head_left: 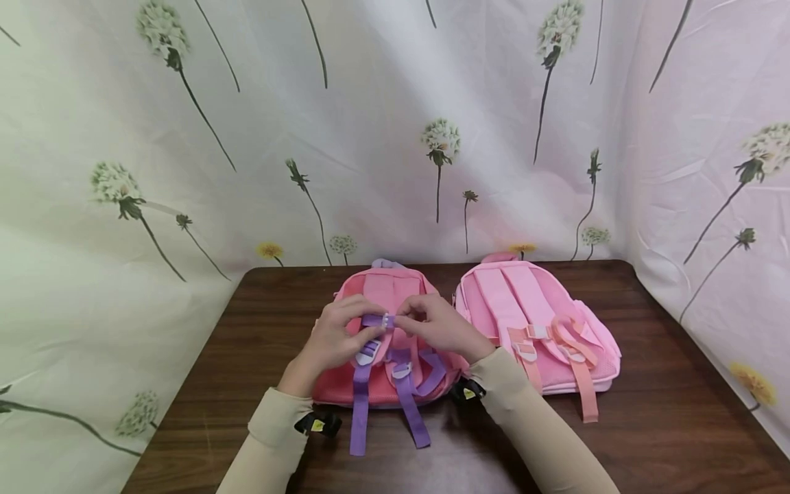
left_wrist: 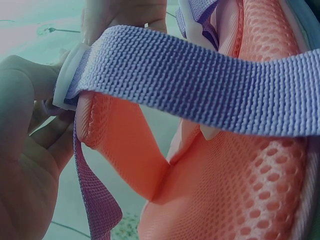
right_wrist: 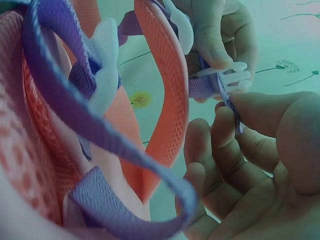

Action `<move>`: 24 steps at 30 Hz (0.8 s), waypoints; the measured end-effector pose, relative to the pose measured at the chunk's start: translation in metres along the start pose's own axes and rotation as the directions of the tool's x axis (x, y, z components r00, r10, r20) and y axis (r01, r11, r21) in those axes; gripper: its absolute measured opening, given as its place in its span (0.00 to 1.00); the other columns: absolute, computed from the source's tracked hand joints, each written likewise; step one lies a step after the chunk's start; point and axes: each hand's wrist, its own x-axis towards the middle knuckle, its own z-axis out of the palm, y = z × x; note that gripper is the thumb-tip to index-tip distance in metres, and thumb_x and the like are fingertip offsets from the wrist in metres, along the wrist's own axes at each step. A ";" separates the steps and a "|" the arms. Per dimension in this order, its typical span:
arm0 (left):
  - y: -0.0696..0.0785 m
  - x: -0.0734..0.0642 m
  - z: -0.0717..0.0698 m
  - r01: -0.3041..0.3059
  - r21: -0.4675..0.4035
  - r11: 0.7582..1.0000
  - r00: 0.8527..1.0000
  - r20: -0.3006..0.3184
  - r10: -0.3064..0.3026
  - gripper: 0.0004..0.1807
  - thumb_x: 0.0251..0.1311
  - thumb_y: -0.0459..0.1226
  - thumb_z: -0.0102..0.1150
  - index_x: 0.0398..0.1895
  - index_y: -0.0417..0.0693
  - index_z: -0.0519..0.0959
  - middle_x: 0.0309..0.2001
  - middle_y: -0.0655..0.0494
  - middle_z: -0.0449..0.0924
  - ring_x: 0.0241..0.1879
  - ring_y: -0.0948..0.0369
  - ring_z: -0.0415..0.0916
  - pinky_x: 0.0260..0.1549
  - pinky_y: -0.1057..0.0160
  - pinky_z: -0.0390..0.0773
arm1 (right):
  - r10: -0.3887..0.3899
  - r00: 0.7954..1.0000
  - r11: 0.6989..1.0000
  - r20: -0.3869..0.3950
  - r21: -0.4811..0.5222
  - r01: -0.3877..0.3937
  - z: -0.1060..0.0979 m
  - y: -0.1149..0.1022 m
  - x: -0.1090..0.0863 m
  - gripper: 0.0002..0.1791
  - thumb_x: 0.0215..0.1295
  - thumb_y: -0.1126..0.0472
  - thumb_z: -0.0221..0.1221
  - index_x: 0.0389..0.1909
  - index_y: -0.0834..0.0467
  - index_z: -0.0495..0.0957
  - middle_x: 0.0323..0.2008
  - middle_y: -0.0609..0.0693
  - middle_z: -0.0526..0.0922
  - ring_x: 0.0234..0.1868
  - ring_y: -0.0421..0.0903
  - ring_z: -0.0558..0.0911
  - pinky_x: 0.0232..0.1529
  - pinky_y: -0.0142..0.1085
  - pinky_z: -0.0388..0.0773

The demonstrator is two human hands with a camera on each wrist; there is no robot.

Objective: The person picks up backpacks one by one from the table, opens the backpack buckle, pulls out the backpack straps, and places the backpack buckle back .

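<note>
A coral-pink backpack (head_left: 336, 384) with purple webbing straps lies on the table, its shoulder straps facing up. Above it my left hand (head_left: 333, 336) grips a white plastic prong buckle (right_wrist: 235, 77) threaded on purple webbing; the thumb presses on it in the right wrist view. My right hand (head_left: 441, 326) pinches the short end of the purple strap (right_wrist: 231, 107) between thumb and index finger, just beside the buckle. White strap adjusters (head_left: 402, 371) sit on the shoulder straps, with loose purple tails (head_left: 360, 418) hanging toward the front. In the left wrist view, purple webbing (left_wrist: 200, 85) crosses the foreground.
To the right lies a lighter pink backpack (head_left: 555, 285) with peach straps and a pale chest buckle (head_left: 538, 332). Both bags rest on a dark wooden table (head_left: 247, 343). A curtain (head_left: 370, 137) printed with dandelions hangs behind and at the sides.
</note>
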 end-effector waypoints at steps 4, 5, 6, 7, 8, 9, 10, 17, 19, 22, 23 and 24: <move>0.000 0.001 0.001 0.004 0.001 1.000 1.000 0.003 -0.004 0.17 0.55 0.28 0.77 0.47 0.49 0.89 0.42 0.59 0.88 0.42 0.62 0.82 0.45 0.63 0.81 | 0.003 1.000 1.000 0.014 0.017 -0.003 0.001 0.000 0.001 0.09 0.78 0.53 0.61 0.41 0.53 0.85 0.38 0.60 0.86 0.35 0.57 0.83 0.33 0.34 0.77; 0.000 0.001 0.001 0.002 0.001 1.000 1.000 0.000 -0.002 0.17 0.55 0.27 0.77 0.47 0.49 0.89 0.42 0.58 0.88 0.42 0.62 0.82 0.45 0.63 0.81 | 0.003 1.000 1.000 0.016 0.020 -0.003 0.002 0.001 0.001 0.10 0.78 0.53 0.61 0.41 0.54 0.85 0.38 0.60 0.86 0.35 0.56 0.83 0.32 0.35 0.77; 0.000 0.001 0.000 0.002 -0.001 1.000 1.000 -0.002 -0.002 0.17 0.55 0.28 0.78 0.47 0.49 0.89 0.42 0.58 0.88 0.42 0.62 0.83 0.46 0.63 0.81 | 0.007 1.000 1.000 0.016 0.015 -0.007 0.001 0.001 0.001 0.10 0.78 0.52 0.61 0.41 0.54 0.85 0.38 0.59 0.86 0.34 0.55 0.83 0.32 0.35 0.76; 0.000 0.001 0.000 0.001 -0.003 1.000 1.000 -0.005 -0.001 0.17 0.55 0.28 0.78 0.47 0.49 0.89 0.42 0.58 0.88 0.42 0.62 0.83 0.46 0.64 0.81 | 0.011 1.000 1.000 0.013 0.008 -0.011 0.001 0.001 0.001 0.11 0.78 0.51 0.61 0.41 0.54 0.85 0.37 0.58 0.86 0.34 0.53 0.83 0.32 0.35 0.76; 0.000 0.001 0.000 0.000 -0.004 1.000 1.000 -0.009 0.000 0.17 0.55 0.28 0.78 0.47 0.48 0.89 0.42 0.58 0.88 0.42 0.62 0.83 0.46 0.64 0.81 | 0.016 1.000 1.000 0.011 0.000 -0.016 0.001 0.001 0.001 0.12 0.77 0.51 0.61 0.42 0.55 0.85 0.36 0.56 0.86 0.34 0.51 0.83 0.32 0.35 0.76; -0.001 0.002 -0.001 0.000 -0.007 1.000 1.000 -0.012 0.000 0.17 0.54 0.28 0.78 0.47 0.48 0.89 0.42 0.58 0.88 0.42 0.62 0.83 0.46 0.64 0.81 | 0.020 1.000 1.000 0.008 -0.010 -0.020 0.000 0.001 0.000 0.13 0.77 0.50 0.61 0.42 0.56 0.85 0.35 0.54 0.85 0.33 0.49 0.82 0.32 0.35 0.76; -0.001 0.002 -0.001 -0.002 -0.012 1.000 1.000 -0.015 0.002 0.17 0.54 0.27 0.78 0.47 0.48 0.89 0.42 0.58 0.88 0.42 0.61 0.83 0.46 0.65 0.81 | 0.026 1.000 0.999 0.006 -0.020 -0.026 0.000 0.001 0.000 0.14 0.77 0.50 0.61 0.42 0.57 0.85 0.33 0.51 0.84 0.32 0.47 0.81 0.32 0.35 0.75; -0.002 0.001 -0.001 -0.013 -0.029 0.999 0.999 -0.033 0.012 0.17 0.54 0.27 0.78 0.47 0.48 0.89 0.41 0.57 0.88 0.41 0.60 0.83 0.44 0.65 0.80 | 0.048 0.999 0.998 -0.004 -0.050 -0.048 -0.005 0.003 -0.003 0.13 0.76 0.54 0.62 0.41 0.61 0.86 0.28 0.44 0.80 0.29 0.40 0.75 0.31 0.33 0.71; -0.003 0.001 -0.001 -0.005 -0.029 1.000 1.000 -0.029 0.004 0.17 0.55 0.27 0.78 0.47 0.49 0.89 0.42 0.58 0.88 0.42 0.61 0.83 0.45 0.64 0.80 | 0.045 0.999 0.998 -0.006 -0.049 -0.045 -0.005 0.003 -0.003 0.12 0.76 0.56 0.62 0.41 0.62 0.86 0.28 0.44 0.79 0.29 0.40 0.74 0.31 0.33 0.71; -0.002 0.001 0.000 0.005 -0.021 1.000 1.000 -0.019 -0.006 0.16 0.55 0.28 0.78 0.47 0.49 0.89 0.42 0.59 0.88 0.42 0.62 0.82 0.45 0.64 0.81 | 0.051 0.999 0.998 -0.005 -0.046 -0.051 -0.004 0.003 -0.003 0.12 0.76 0.56 0.61 0.41 0.62 0.85 0.28 0.44 0.80 0.30 0.40 0.75 0.32 0.33 0.72; -0.002 0.001 0.000 0.010 -0.016 1.000 1.000 -0.014 -0.011 0.16 0.55 0.28 0.78 0.47 0.49 0.89 0.42 0.59 0.87 0.42 0.62 0.82 0.45 0.64 0.81 | 0.057 0.998 0.997 -0.003 -0.046 -0.057 -0.004 0.002 -0.004 0.12 0.76 0.56 0.61 0.41 0.62 0.85 0.28 0.44 0.80 0.30 0.41 0.76 0.32 0.34 0.73; -0.001 0.001 0.000 0.013 -0.012 1.000 1.000 -0.010 -0.013 0.16 0.55 0.28 0.78 0.47 0.49 0.89 0.42 0.59 0.87 0.42 0.62 0.82 0.45 0.64 0.81 | 0.062 0.998 0.997 -0.001 -0.047 -0.062 -0.003 0.002 -0.004 0.12 0.76 0.56 0.61 0.41 0.62 0.85 0.29 0.44 0.81 0.30 0.41 0.76 0.33 0.34 0.73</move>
